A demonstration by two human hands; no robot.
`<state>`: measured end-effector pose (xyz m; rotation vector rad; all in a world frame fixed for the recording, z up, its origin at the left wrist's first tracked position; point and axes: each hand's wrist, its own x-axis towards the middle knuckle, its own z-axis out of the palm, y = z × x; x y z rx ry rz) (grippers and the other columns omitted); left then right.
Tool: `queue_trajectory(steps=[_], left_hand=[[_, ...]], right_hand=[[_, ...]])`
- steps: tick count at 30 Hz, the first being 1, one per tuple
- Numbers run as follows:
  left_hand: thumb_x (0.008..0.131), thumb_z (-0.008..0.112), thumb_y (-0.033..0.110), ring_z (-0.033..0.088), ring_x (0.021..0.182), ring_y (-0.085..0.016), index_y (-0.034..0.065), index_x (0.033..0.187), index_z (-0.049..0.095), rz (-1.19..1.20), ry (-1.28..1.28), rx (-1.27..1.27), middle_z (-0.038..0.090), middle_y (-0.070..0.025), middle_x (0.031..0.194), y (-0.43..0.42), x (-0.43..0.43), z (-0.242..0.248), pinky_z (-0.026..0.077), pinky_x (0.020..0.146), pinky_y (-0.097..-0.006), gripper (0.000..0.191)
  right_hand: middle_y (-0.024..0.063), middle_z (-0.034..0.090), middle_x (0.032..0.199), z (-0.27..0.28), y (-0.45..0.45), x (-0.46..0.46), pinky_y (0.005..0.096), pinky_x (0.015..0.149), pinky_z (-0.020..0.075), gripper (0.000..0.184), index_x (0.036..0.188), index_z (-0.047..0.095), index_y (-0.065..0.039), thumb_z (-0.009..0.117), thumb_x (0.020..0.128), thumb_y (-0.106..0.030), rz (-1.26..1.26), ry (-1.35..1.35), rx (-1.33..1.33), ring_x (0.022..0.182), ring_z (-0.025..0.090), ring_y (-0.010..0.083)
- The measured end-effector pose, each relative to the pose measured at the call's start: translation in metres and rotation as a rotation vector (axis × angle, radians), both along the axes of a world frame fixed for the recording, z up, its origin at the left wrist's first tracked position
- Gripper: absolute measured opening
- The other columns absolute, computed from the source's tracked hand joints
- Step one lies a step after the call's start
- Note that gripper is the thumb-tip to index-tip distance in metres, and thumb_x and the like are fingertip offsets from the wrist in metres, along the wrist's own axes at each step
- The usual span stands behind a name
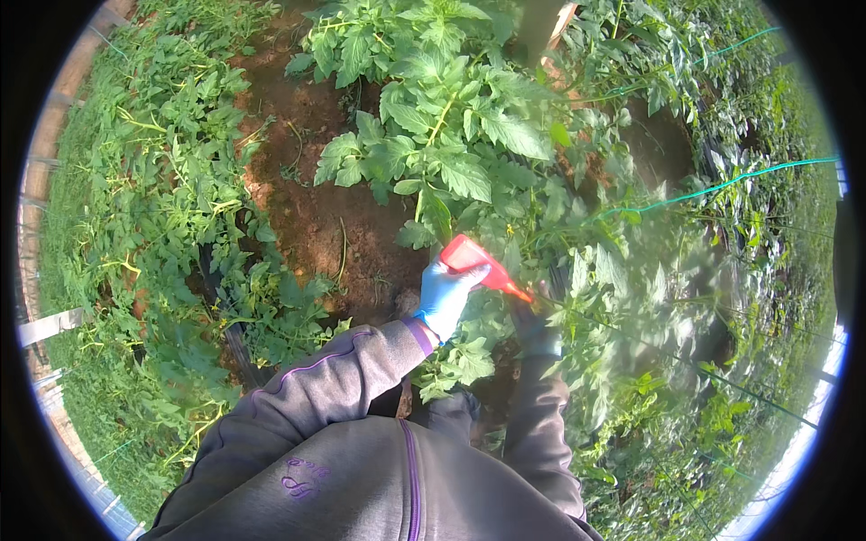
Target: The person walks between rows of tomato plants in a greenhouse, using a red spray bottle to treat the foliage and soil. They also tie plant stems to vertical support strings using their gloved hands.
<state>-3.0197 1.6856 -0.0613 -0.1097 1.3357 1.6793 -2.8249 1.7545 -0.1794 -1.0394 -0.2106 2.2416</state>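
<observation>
My left hand, in a light blue disposable glove, grips a red squeeze bottle around its body. The bottle's tapered nozzle points down and to the right. Close to the nozzle's tip is my right hand, shaded and blurred among tomato leaves. Its fingers rise toward the tip, but whether they pinch a stem or flower cannot be made out. A leafy tomato plant stands just ahead of both hands. A small yellow blossom shows above the nozzle.
Green twine stretches through the plants on the right. Another tomato row runs along the left, with black plastic at its base. Brown soil lies between the rows. A wooden post stands ahead.
</observation>
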Motion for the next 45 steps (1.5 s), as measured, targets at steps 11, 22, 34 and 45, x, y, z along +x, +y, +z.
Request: queue_trajectory(steps=[11, 22, 34, 45], left_hand=[[0.077, 0.061, 0.016, 0.057, 0.084, -0.018, 0.0091, 0.092, 0.053, 0.170, -0.355, 0.162, 0.057, -0.0050, 0.091, -0.111, -0.029, 0.069, 0.047, 0.073, -0.0326, 0.017], [0.079, 0.058, 0.019, 0.053, 0.087, -0.023, 0.0064, 0.104, 0.047, 1.190, -0.405, 0.267, 0.053, -0.0099, 0.095, -0.413, 0.107, 0.039, 0.046, 0.073, -0.0334, 0.030], [0.080, 0.054, 0.020, 0.053, 0.085, -0.024, 0.0061, 0.106, 0.045, 1.157, 0.228, 0.023, 0.051, -0.0117, 0.097, -0.491, 0.228, 0.012, 0.047, 0.071, -0.0342, 0.030], [0.082, 0.053, 0.021, 0.057, 0.087, -0.020, 0.0094, 0.109, 0.044, 1.217, -0.346, 0.567, 0.055, -0.0074, 0.095, -0.455, 0.181, 0.033, 0.049, 0.073, -0.0342, 0.031]], right_hand=[[0.0053, 0.052, 0.105, -0.038, 0.016, 0.053, 0.0359, 0.086, 0.0400, 0.029, 0.104, 0.052, -0.012, 0.048, 0.076, -0.016, 1.476, -1.199, 2.062, 0.104, 0.046, 0.0186], [0.0077, 0.050, 0.107, 0.019, -0.080, 0.053, 0.0336, 0.073, 0.0347, 0.032, 0.111, 0.048, -0.014, 0.046, 0.082, -0.027, 1.841, -0.124, 1.512, 0.088, 0.044, 0.0194], [0.0103, 0.053, 0.105, 0.102, -0.168, -0.036, 0.0331, 0.081, 0.0403, 0.044, 0.117, 0.046, -0.009, 0.051, 0.080, -0.033, 1.586, -0.261, 0.176, 0.092, 0.052, 0.0218], [0.0107, 0.054, 0.104, 0.129, -0.182, -0.030, 0.0300, 0.083, 0.0389, 0.041, 0.112, 0.049, -0.005, 0.052, 0.079, -0.029, 1.586, -0.389, 0.216, 0.090, 0.052, 0.0211]])
